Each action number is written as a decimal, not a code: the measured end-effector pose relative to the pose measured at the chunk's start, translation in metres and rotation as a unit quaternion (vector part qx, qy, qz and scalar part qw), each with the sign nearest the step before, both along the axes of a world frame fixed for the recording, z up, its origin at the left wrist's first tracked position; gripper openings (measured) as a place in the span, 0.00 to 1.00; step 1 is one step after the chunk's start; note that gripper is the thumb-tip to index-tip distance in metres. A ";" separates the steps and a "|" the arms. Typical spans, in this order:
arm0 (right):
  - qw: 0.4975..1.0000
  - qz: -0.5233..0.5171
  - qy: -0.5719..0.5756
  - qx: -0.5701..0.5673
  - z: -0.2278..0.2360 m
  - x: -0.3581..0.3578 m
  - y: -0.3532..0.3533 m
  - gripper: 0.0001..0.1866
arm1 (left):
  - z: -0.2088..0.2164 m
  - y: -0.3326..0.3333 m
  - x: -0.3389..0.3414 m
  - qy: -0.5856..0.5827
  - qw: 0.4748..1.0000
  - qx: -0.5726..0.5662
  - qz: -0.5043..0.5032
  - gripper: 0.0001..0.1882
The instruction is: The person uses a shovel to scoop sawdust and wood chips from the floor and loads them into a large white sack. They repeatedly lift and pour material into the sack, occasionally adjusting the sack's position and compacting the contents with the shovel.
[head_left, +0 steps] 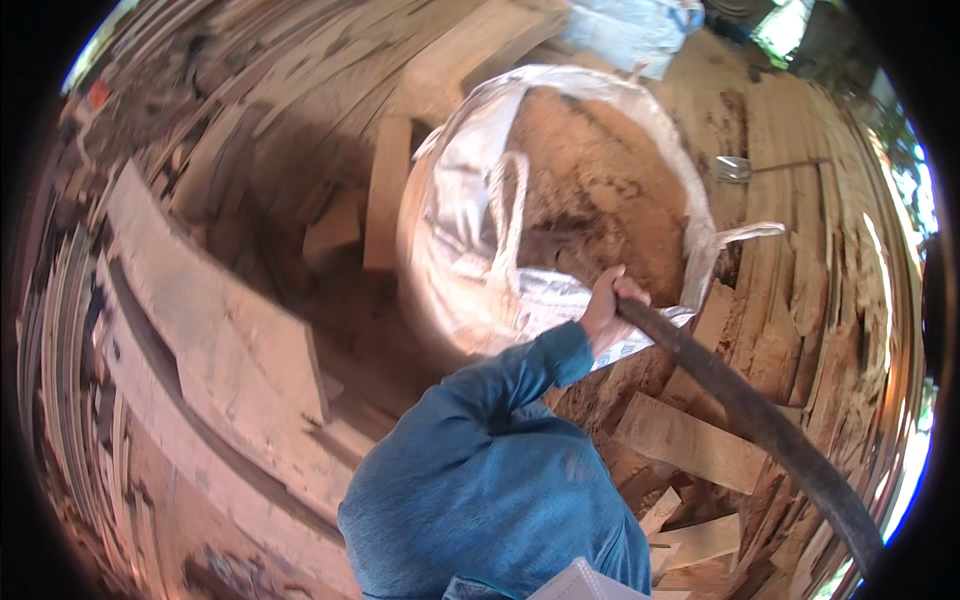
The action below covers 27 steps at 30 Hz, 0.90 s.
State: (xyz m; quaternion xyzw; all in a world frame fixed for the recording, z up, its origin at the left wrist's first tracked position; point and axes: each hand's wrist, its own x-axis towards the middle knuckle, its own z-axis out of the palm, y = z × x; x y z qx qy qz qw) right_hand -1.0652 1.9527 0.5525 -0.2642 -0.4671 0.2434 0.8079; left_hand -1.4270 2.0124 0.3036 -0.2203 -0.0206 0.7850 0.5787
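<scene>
My left hand (pixel 603 312), in a blue sleeve, is closed round a long dark pole (pixel 745 390) near its visible upper end. The pole slants down to the lower right rim and looks bent there; what it leads to is out of sight. Just beyond the hand stands a large white woven bulk bag (pixel 470 180), its mouth wide and round. Brown sawdust (pixel 600 180) fills much of it. One loop strap (pixel 512 205) hangs over the inner left side, and another strap (pixel 750 233) sticks out to the right. My right hand does not show.
Curved wooden slabs (pixel 215 300) lie on the left, with stacked thin boards (pixel 65 350) behind them. Rough planks (pixel 790 250) line the right. A short board (pixel 690 440) and wood scraps lie near my right side. A pale blue sack (pixel 630 28) sits at the back.
</scene>
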 end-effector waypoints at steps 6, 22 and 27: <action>0.999 -0.044 0.006 0.007 0.016 0.017 -0.009 0.11 | 0.002 0.039 0.017 -0.108 0.974 -0.025 -0.200 0.16; 0.993 -0.038 0.096 -0.061 0.033 0.030 0.042 0.16 | -0.135 0.170 -0.168 0.060 0.993 -0.011 -0.105 0.15; 0.993 -0.087 0.062 -0.046 0.017 0.049 0.040 0.17 | -0.161 0.137 -0.164 0.256 0.959 -0.102 -0.072 0.15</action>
